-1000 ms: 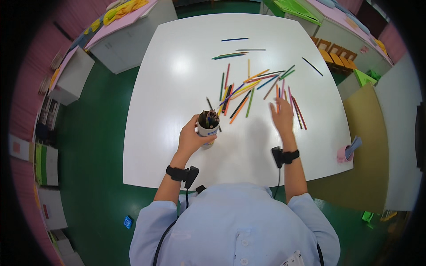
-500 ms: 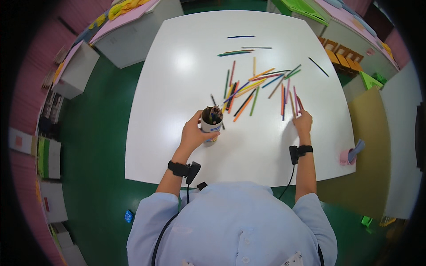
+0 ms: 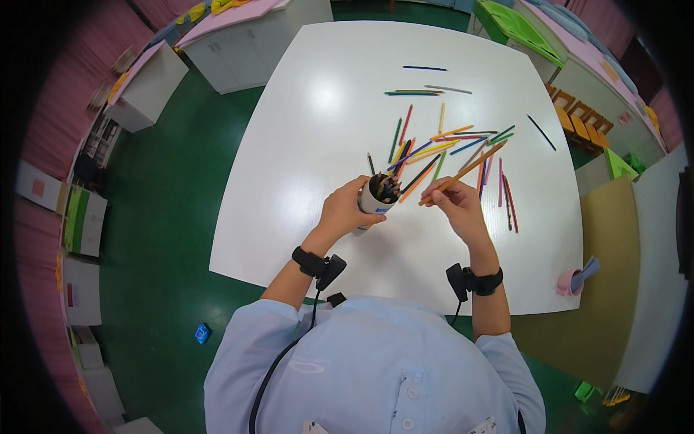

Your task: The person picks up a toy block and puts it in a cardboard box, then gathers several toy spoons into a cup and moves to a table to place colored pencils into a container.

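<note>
My left hand (image 3: pixel 343 211) is wrapped round a white cylindrical pencil holder (image 3: pixel 377 207) that stands near the middle of the table. Tips of several pencils (image 3: pixel 385 186) show in its mouth. My right hand (image 3: pixel 458 205) pinches a brown-orange colored pencil (image 3: pixel 471 169), raised above the table. One end of it points toward the holder and the other slants away to the far right. Beyond both hands, many loose colored pencils lie scattered, among them a purple one (image 3: pixel 410 155), a yellow one (image 3: pixel 442 117) and a red one (image 3: pixel 512 205).
The white table (image 3: pixel 289 181) has curved-looking edges. At its right edge stands a pink cup (image 3: pixel 568 283) with a bluish thing in it. A black pencil (image 3: pixel 541 133) lies at the far right. Wooden chairs (image 3: pixel 582 119) and cabinets (image 3: pixel 249 50) surround the table.
My right hand has lifted a brown-orange pencil off the right side of the table and brought it left, toward the holder. My left hand keeps its hold; the whole view has shifted slightly.
</note>
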The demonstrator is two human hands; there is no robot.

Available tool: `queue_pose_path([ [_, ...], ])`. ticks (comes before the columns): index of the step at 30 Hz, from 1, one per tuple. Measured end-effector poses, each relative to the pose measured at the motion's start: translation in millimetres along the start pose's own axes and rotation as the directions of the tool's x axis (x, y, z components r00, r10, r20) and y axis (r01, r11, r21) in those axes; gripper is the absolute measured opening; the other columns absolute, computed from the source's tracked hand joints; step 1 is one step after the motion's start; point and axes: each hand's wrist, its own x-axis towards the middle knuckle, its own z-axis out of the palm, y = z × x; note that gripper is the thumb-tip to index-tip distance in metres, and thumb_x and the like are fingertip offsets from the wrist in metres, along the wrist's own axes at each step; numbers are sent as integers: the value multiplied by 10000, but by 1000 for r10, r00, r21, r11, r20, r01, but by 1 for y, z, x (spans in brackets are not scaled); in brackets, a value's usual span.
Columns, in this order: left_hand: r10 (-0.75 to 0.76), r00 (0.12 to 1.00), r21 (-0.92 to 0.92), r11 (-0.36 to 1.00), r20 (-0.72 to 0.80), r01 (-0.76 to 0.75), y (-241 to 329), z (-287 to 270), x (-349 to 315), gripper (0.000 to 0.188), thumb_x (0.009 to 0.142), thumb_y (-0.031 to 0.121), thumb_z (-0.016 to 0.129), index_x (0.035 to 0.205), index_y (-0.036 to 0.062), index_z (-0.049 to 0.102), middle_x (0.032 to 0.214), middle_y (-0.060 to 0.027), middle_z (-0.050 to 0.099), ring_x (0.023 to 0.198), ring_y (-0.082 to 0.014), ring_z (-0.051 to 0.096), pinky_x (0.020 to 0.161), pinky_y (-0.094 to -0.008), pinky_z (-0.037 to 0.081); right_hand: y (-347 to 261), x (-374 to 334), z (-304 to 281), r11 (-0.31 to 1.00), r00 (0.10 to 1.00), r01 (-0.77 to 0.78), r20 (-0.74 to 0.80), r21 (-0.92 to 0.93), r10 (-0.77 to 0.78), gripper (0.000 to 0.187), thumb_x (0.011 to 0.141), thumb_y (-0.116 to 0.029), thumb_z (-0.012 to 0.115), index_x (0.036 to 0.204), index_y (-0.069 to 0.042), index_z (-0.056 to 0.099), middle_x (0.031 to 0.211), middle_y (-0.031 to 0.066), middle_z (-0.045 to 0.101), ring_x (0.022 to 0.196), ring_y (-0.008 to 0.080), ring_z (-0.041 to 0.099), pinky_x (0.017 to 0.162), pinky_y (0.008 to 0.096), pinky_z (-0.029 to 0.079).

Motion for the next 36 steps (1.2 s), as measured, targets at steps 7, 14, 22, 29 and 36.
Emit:
queue_pose_path([
  [7, -66, 996, 26, 998, 58, 64, 11, -3, -5, 650, 568, 274, 846, 1151, 131, 597, 1010, -71, 681, 912, -255, 657, 771, -329, 521, 9, 15, 30, 953, 995, 36, -74, -299, -61, 233, 833, -95, 691, 1046, -25, 627, 905, 52, 681, 842, 141, 643, 757, 274, 506],
  [14, -16, 999, -13, 1000, 34, 16, 6, 1, -8, 665, 567, 261, 852, 1161, 128, 584, 1028, -89, 674, 963, -242, 646, 783, -330, 525, 3, 13, 17, 889, 968, 123, -146, -441, -206, 413, 856, -182, 679, 1233, -54, 569, 1120, 95, 644, 1047, 208, 594, 875, 302, 445],
  [22, -23, 997, -133, 991, -78, 12, -15, 2, -9, 621, 594, 209, 862, 1129, 89, 571, 1042, -72, 664, 986, -222, 638, 818, -340, 526, 81, -40, -157, 136, 613, -761, -771, -635, -170, 434, 815, -256, 692, 1147, 0, 580, 1121, 191, 594, 1060, 344, 559, 883, 420, 484],
  [29, -35, 999, -269, 963, -34, 24, -29, -2, -17, 621, 604, 238, 876, 1093, 91, 522, 1048, -64, 647, 985, -197, 637, 848, -332, 517, 114, -88, -217, 142, 677, -717, -730, -683, -95, 300, 719, -227, 752, 866, 18, 661, 896, 190, 648, 857, 324, 639, 763, 408, 527],
  [36, -21, 1000, -199, 980, -17, 17, -23, -1, -17, 613, 597, 186, 879, 1072, 84, 507, 1039, -59, 633, 985, -175, 619, 862, -320, 512, 86, -75, -207, -24, 642, -743, -723, -669, 254, 206, 630, -105, 701, 782, 23, 645, 776, 212, 668, 712, 329, 675, 634, 390, 552],
])
